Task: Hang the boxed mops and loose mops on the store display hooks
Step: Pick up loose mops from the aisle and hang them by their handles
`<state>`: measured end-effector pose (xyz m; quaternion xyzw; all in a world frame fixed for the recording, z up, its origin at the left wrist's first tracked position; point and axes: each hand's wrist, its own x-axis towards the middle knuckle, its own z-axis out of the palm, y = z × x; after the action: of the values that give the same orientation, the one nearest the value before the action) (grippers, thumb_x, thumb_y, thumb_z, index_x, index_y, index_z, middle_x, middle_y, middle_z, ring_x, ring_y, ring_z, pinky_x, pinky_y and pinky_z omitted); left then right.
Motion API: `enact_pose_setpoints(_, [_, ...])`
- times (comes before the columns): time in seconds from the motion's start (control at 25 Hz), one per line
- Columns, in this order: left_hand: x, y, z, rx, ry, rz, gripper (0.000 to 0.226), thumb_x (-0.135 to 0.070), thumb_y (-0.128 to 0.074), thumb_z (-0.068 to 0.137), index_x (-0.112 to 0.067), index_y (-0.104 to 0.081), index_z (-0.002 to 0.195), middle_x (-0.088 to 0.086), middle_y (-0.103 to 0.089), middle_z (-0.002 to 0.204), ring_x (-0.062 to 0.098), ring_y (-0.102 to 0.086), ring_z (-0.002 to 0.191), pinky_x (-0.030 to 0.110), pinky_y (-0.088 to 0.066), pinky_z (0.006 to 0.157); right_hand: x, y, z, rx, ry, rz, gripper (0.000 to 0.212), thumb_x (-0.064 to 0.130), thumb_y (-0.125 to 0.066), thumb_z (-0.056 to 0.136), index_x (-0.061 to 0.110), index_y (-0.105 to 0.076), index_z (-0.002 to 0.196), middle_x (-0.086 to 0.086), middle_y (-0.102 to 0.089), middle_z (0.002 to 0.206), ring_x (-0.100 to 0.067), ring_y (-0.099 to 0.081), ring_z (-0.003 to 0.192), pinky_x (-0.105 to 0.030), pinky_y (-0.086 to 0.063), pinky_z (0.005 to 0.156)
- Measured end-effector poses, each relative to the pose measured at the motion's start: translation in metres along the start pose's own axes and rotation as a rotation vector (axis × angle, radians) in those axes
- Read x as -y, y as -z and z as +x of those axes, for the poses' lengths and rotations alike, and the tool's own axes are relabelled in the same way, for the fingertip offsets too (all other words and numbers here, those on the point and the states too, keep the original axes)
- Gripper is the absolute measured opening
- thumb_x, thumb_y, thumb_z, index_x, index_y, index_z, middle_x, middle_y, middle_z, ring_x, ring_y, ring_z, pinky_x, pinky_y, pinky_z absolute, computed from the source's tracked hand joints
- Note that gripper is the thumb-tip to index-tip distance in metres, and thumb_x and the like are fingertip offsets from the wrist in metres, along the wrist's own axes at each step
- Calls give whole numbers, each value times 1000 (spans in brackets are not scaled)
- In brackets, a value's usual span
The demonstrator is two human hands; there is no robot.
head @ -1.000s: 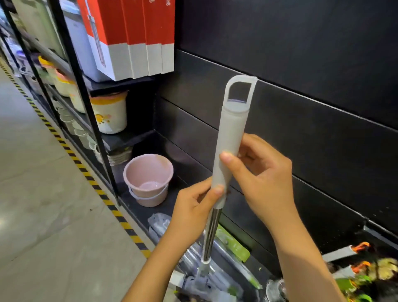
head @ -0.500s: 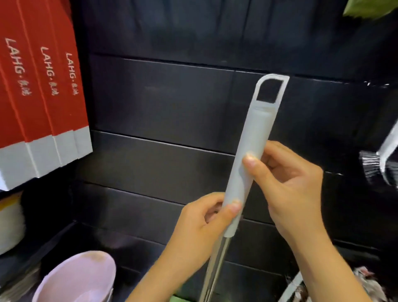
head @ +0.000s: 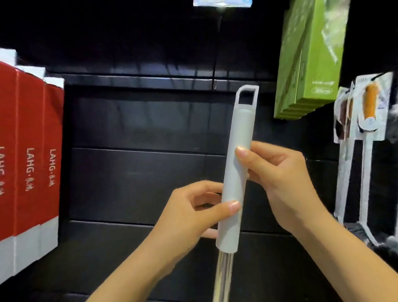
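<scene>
Holding one mop (head: 238,138) upright before the black wall (head: 140,129), both hands clamp its grey grip. The left hand (head: 189,217) pinches the lower part of the grip between thumb and fingers. The right hand (head: 284,179) grips higher, thumb on the front and fingers behind. The hands are apart and do not touch each other.

The mop's loop (head: 247,94) points up, just below the wall's upper ledge. One steel shaft (head: 224,276) leaves the grip downward; it is blurred and cut off by the bottom edge. The mop head is out of view.

Three red boxes (head: 30,161) stand at the left. Two spines read "LAHG" in full, followed by small characters too blurred to read. The third spine is cut off by the left edge.

A stack of green boxes (head: 310,60) hangs at upper right, apparently five; blur prevents a firm count. The front box is marked "35cm".

At least two carded brushes (head: 366,112) hang at far right; their print is illegible.

One thin dark rod (head: 216,64), probably a hook, runs above the loop to a pale tag (head: 223,2) cut off by the top edge.
</scene>
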<state>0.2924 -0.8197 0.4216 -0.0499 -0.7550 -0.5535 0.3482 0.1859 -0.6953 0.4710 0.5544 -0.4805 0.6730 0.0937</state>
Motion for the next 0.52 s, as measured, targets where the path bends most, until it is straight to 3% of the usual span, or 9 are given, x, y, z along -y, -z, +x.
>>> enact_pose_setpoints(0.16, [-27, -5, 25, -9, -63, 25, 50, -46, -71, 62, -27, -71, 109, -8, -74, 100, 9, -71, 96, 36, -63, 71, 17, 5, 37, 7, -6, -7, 19, 30, -67, 82, 17, -74, 92, 9, -73, 81, -6, -70, 81, -14, -53, 61])
enact_pose_setpoints(0.52, [-68, 5, 86, -178, -158, 39, 26, -31, -69, 86, -21, -70, 110, -5, -75, 92, 10, -73, 81, 26, -59, 60, 44, -2, 125, 55, -26, -79, 18, 26, -65, 90, 12, -74, 84, 5, -69, 71, -8, -67, 69, -26, -53, 67])
